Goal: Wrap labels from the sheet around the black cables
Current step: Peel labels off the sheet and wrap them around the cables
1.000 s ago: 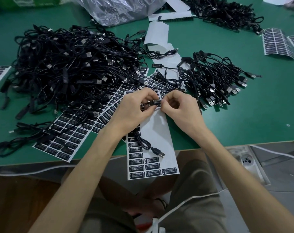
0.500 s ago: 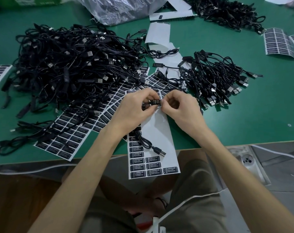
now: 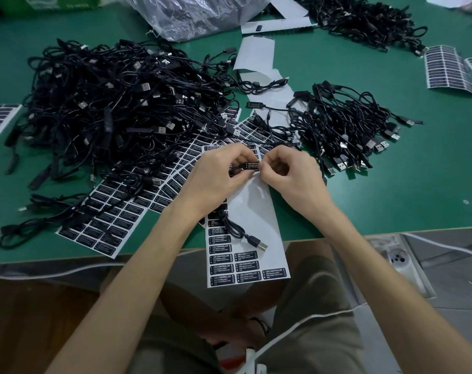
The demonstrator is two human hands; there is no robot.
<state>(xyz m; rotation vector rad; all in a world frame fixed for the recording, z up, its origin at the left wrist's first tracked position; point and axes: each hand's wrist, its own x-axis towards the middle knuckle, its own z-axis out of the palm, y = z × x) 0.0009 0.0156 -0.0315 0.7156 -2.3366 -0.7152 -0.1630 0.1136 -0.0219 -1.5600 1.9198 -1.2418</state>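
Note:
My left hand [image 3: 216, 176] and my right hand [image 3: 291, 174] meet over the middle of the table and together pinch a small black controller on a cable, with a black label [image 3: 249, 165] lying on it. The cable [image 3: 237, 228] hangs down from my left hand and ends in a USB plug near the table edge. Under the hands lies a white label sheet [image 3: 256, 211], mostly bare, with black labels left at its near end overhanging the edge.
A big heap of black cables [image 3: 116, 103] fills the left. A smaller bundle [image 3: 345, 130] lies to the right. Fuller label sheets [image 3: 116, 220] lie left of my hands, more at far right [image 3: 450, 68]. A plastic bag [image 3: 197, 14] and another cable pile [image 3: 364, 20] sit at the back.
Both hands have stayed in place on the controller; the fingers have shifted only slightly around the label.

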